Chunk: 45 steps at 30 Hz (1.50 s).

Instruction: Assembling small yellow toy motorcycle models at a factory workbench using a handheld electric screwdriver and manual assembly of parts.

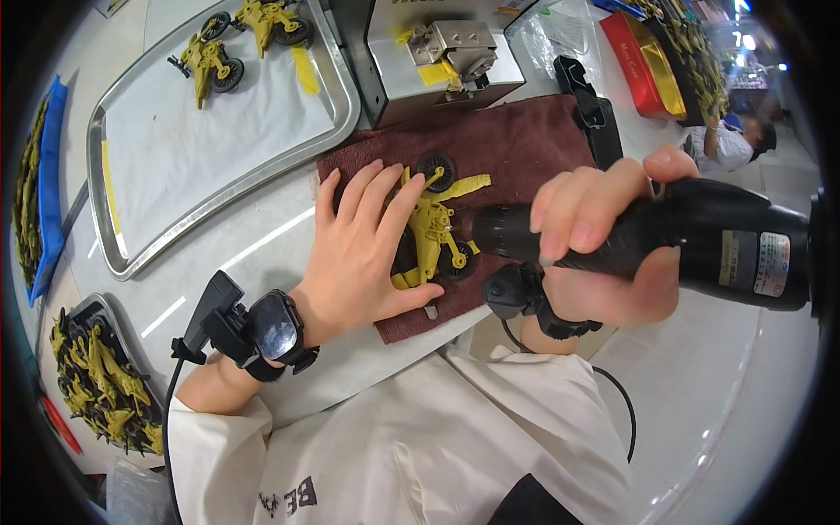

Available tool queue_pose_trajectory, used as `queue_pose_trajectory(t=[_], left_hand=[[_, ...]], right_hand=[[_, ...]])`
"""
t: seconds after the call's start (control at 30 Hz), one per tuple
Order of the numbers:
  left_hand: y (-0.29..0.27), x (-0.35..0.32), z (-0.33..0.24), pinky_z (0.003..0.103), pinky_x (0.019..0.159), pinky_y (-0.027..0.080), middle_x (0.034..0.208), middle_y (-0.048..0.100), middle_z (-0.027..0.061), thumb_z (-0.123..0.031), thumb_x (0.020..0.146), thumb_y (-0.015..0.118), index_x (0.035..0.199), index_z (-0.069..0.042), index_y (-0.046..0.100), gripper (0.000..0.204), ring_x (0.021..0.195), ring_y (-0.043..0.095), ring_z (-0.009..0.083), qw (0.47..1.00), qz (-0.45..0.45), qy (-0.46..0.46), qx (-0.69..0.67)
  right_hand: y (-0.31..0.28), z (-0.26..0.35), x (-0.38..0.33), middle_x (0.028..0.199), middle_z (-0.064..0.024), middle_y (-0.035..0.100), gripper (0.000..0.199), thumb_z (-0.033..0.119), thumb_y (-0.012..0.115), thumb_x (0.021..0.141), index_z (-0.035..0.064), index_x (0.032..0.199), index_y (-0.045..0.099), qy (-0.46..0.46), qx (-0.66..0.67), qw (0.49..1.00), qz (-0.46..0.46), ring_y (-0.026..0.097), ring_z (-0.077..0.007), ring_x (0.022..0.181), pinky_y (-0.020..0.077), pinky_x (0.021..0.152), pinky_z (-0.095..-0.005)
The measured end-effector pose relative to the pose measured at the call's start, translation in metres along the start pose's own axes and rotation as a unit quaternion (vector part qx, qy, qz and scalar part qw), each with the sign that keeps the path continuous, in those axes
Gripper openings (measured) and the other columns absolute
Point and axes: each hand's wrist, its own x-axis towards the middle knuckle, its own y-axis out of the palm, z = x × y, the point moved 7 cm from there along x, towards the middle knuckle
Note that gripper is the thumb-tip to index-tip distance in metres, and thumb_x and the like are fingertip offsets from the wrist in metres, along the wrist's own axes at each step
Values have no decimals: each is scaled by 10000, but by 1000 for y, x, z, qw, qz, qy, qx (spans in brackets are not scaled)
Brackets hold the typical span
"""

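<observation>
My right hand (604,219) is wrapped around a thick black powered screwdriver (744,219). The tool lies nearly level, with its narrow end pointing left at a yellow toy motorcycle (429,229). The motorcycle has black wheels and rests on a dark red cloth (525,136). My left hand (350,245) lies over the motorcycle's left side, fingers stretched and apart, thumb by its lower end. Part of the toy is hidden under that hand. I cannot make out whether the screwdriver's bit touches a screw.
Finished-looking yellow motorcycles (210,70) sit on a paper-lined metal tray (350,109) at the far left. Beyond the cloth stands a metal box device (455,44). A red tin (626,66), a blue bin (54,175) and a heap of yellow parts (101,376) surround the work; a person sits far right.
</observation>
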Motion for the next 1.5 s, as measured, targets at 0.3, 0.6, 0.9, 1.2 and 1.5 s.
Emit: queue_pose_trajectory(t=[0.3, 0.6, 0.9, 1.2, 1.5], left_hand=[[-6, 3, 0, 507, 1041, 284, 1215, 485, 135, -394, 535, 869, 1349, -56, 475, 965, 1169, 451, 330, 999, -47, 7, -21], [1, -1, 5, 513, 1043, 274, 1229, 468, 138, -434, 532, 872, 1367, -66, 463, 1000, 1197, 423, 338, 1000, -15, -8, -7], [4, 0, 9, 511, 1048, 278, 1233, 469, 136, -455, 523, 869, 1368, -62, 468, 1014, 1198, 424, 337, 1000, -17, -9, -17], [6, 2, 10, 513, 1057, 278, 1228, 480, 124, -458, 511, 869, 1374, -68, 468, 1028, 1199, 449, 316, 999, -15, -9, -34], [6, 1, 12, 524, 1055, 271, 1236, 470, 133, -561, 563, 820, 1391, -47, 458, 1040, 1184, 436, 344, 999, -24, -1, -23]], right_hand=[[-9, 27, -24, 666, -63, 509, 574, 422, 566, 884, -11, 1218, 390, -65, -8, 998, 16, 481, -166, 436, 427, 472, -324], [-17, 18, -40, 785, -125, 587, 661, 379, 680, 875, -1, 1282, 323, -42, 2, 999, 7, 559, -225, 535, 477, 546, -378], [-5, 18, -40, 760, -89, 553, 619, 420, 605, 915, -2, 1278, 335, -63, -48, 996, 37, 525, -195, 510, 461, 546, -350], [-7, 13, -40, 735, -83, 537, 556, 414, 608, 923, 22, 1217, 347, -38, -66, 996, 41, 548, -197, 534, 472, 571, -346], [2, -5, -30, 768, -103, 607, 534, 343, 709, 894, 34, 1156, 361, -13, -28, 991, 128, 606, -209, 549, 520, 532, -328]])
